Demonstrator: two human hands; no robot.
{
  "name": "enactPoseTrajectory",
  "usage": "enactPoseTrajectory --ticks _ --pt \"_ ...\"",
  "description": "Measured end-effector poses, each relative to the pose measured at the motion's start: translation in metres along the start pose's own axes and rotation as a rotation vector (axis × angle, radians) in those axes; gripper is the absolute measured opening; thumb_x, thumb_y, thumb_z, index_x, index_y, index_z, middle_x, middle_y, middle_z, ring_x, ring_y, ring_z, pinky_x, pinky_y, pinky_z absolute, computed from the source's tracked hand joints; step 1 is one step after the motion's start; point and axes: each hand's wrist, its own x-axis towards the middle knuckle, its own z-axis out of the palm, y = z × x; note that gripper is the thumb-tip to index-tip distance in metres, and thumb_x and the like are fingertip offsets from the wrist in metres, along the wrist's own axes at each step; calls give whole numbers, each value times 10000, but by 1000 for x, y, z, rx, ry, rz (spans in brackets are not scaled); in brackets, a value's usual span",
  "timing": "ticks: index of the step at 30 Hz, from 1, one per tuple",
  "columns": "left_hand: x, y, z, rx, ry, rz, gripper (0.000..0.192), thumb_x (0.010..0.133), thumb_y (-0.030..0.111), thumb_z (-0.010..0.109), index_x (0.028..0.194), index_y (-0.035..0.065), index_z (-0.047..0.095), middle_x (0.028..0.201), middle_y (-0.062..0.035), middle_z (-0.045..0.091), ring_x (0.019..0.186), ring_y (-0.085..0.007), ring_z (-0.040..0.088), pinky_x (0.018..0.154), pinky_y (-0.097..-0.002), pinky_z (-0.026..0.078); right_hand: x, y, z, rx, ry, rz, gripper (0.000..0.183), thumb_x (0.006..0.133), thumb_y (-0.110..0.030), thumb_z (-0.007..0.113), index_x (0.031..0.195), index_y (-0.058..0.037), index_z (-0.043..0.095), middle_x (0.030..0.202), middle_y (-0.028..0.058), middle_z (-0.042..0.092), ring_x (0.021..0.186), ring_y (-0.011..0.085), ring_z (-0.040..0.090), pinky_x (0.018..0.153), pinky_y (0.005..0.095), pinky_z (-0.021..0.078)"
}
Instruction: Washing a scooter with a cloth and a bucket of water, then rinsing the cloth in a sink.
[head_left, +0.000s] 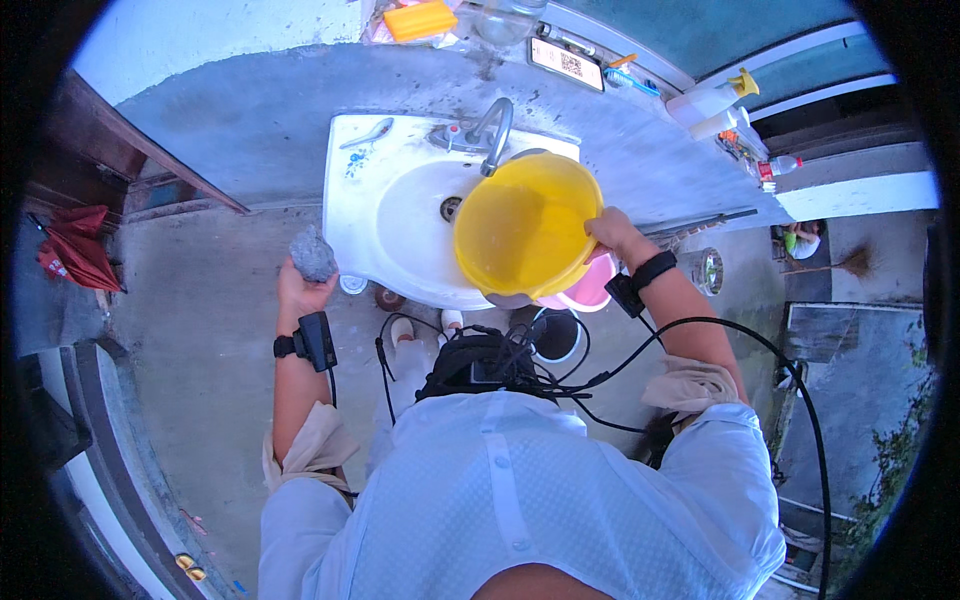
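Observation:
My left hand (302, 295) is held out beside the left edge of the white ceramic washbasin (352, 202), fingers around a rough grey clump (313, 255); its material is hard to tell. My right hand (616, 234) grips the right rim of a yellow plastic basin (525, 232). That basin is tilted, its inside facing up, and it covers the right part of the washbasin. Above its upper left rim stands the curved metal faucet (495, 135); no stream of water is visible. The sink drain (450, 209) shows just left of the yellow basin.
A pink basin (592, 285) and a dark-mouthed bucket (556, 334) stand below the washbasin's right side. On the ledge lie a yellow sponge (420, 20), a phone (566, 64) and a spray bottle (705, 101). A cable (795, 367) loops past my right arm. A person (803, 240) sits far right.

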Motion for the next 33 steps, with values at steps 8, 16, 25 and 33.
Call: enactPoseTrajectory --ticks 8,16,25,33 --pt "2 -13 -1 -62 -2 -20 298 882 294 346 1021 104 528 1011 -67 555 914 -228 511 771 -395 427 -11 -48 -12 -527 15 -38 294 755 -134 441 817 128 559 788 248 599 615 277 629 558 321 532" --pt "4 -25 -2 -78 -67 -26 289 874 282 356 1001 104 545 973 -60 571 880 -213 526 731 -370 438 -14 -72 -19 -963 111 -299 264 749 -148 428 756 51 601 805 238 597 726 273 616 656 331 497" --pt "1 -40 8 -61 -36 -64 291 861 271 363 994 104 562 939 -47 584 846 -198 532 734 -356 433 -34 -92 12 -1125 345 -370 461 775 -139 445 1136 145 397 1023 311 515 776 324 613 600 355 501" --pt "2 -45 10 -69 -83 -64 290 860 277 372 1004 112 562 948 -41 585 854 -191 531 738 -365 432 2 -69 23 -1765 586 -611 562 768 -80 436 1236 156 233 1043 343 494 870 404 577 534 371 516"
